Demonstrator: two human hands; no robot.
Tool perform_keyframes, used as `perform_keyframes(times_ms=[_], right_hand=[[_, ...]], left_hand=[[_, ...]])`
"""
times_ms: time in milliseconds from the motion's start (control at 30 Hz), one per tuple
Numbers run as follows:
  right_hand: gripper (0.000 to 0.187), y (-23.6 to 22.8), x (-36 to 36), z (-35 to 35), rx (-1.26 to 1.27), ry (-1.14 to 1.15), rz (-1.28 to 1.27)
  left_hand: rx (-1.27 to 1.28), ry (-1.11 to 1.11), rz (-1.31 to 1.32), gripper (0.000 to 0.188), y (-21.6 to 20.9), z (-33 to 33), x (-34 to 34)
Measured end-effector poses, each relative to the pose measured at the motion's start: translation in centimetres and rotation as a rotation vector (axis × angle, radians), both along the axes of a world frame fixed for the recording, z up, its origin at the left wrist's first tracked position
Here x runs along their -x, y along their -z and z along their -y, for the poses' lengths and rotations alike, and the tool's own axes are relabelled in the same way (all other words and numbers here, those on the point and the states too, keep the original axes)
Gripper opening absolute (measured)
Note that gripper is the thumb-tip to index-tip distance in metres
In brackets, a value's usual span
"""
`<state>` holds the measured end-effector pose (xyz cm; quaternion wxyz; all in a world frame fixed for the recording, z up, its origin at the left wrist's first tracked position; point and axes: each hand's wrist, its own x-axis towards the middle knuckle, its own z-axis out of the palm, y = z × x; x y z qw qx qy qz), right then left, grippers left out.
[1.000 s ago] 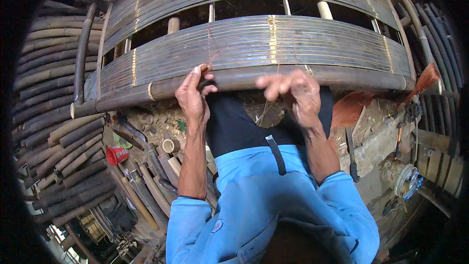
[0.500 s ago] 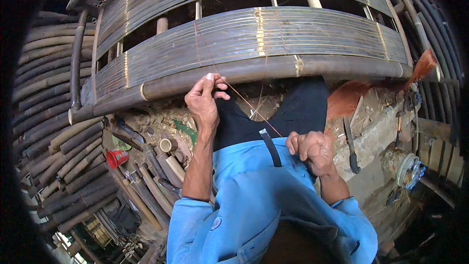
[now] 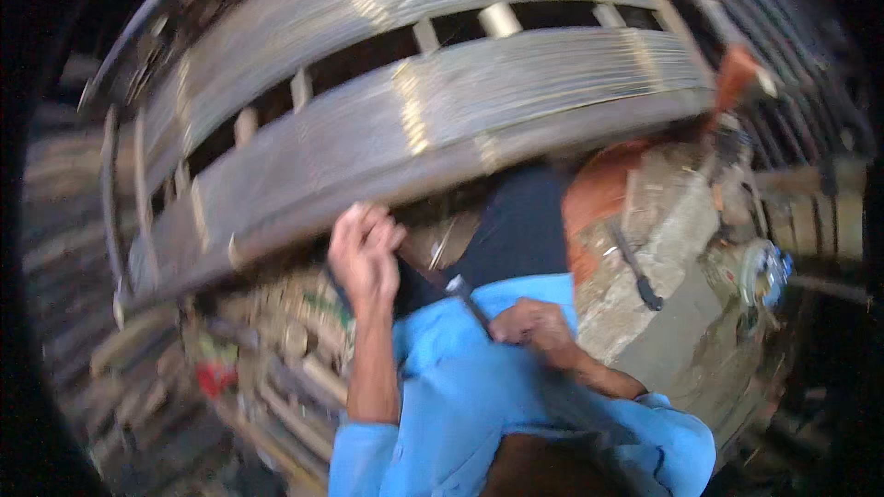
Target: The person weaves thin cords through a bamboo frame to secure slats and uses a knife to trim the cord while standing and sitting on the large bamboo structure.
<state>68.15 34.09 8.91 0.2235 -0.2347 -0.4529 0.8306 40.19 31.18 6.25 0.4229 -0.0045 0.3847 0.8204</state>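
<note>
Blur softens the whole view. My left hand (image 3: 362, 250) is raised by the dark bamboo pole (image 3: 589, 133) at the near edge of a slatted panel (image 3: 525, 78). Its fingers are pinched together, as they were on a thin red string; the string itself is lost in the smear. Over my lap, my right hand (image 3: 532, 322) is closed at the lower end of what looks like a knife (image 3: 472, 308). This has a black handle, a pale collar and a narrow dark blade angled toward my left hand. The exact grip is hard to make out.
Another dark-handled knife (image 3: 633, 265) lies on the concrete slab (image 3: 603, 313) to the right. Reddish cloth (image 3: 594, 189) is near it, with a clear jar (image 3: 760, 274) farther right. Bamboo lengths (image 3: 318, 385) and a red container (image 3: 216, 377) are at left.
The view has swung, so the panel now slants. My right hand has moved from the red string to the black handle in my lap. My left hand stays near the pole.
</note>
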Motion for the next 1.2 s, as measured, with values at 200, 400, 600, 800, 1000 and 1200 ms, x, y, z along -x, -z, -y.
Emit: perform_keyframes(times_ms=[200, 400, 600, 800, 1000, 1200], right_hand=[[0.015, 2.6, 0.6, -4.3, 0.010, -0.093, -0.030], [0.039, 5.3, 0.6, -5.5, -0.018, -0.032, -0.064], [0.031, 4.4, 5.4, -5.5, -0.064, -0.245, 0.188], [0.036, 7.4, 3.4, -4.9, -0.178, -0.212, 0.308], [0.037, 8.0, 2.6, -5.7, -0.080, -0.276, 0.404], [0.033, 6.3, 1.7, -8.7, 0.031, -0.128, 0.495]], left_hand=[[0.443, -0.179, -0.464, 0.024, 0.3, 2.5, 0.4], [0.639, -0.077, -0.976, 0.035, 1.1, 5.0, -0.2], [0.686, -0.044, -0.695, 0.037, -3.1, 7.8, 0.9], [0.688, 0.051, -0.641, 0.021, 1.2, 17.3, 1.4], [1.344, -0.502, -0.467, 0.030, 12.3, 33.0, 7.7], [1.731, -0.733, -0.763, 0.028, 21.0, 44.7, 18.7]])
